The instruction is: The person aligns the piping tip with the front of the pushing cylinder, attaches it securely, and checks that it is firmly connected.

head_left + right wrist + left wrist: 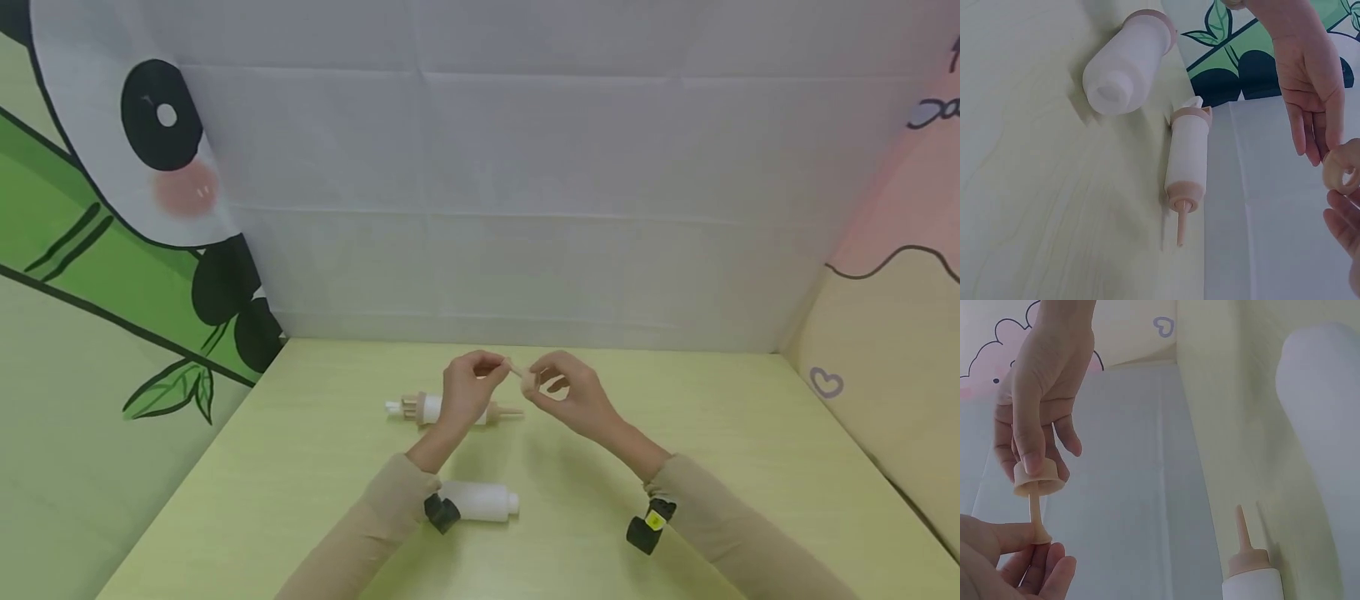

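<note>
My left hand (468,390) pinches the flared base of a slim beige nozzle (1035,509) between thumb and fingertips. With thumb and fingers my right hand (573,396) holds a beige ring-shaped cap (1049,475). Above the tabletop the two pieces meet: the nozzle's thin end points up into the cap's open underside, where its tip is hidden. Behind my left wrist lies a white bottle (1186,153) with a beige collar and a pointed beige spout. Nearer to me a wider white bottle (480,502) lies on its side, partly covered by my left forearm.
The pale yellow wood-look table (315,467) meets a white cloth backdrop (510,275) at its far edge. Printed side panels stand at left and right, a panda with bamboo (161,200) on the left. A small black camera (442,512) is strapped to each wrist.
</note>
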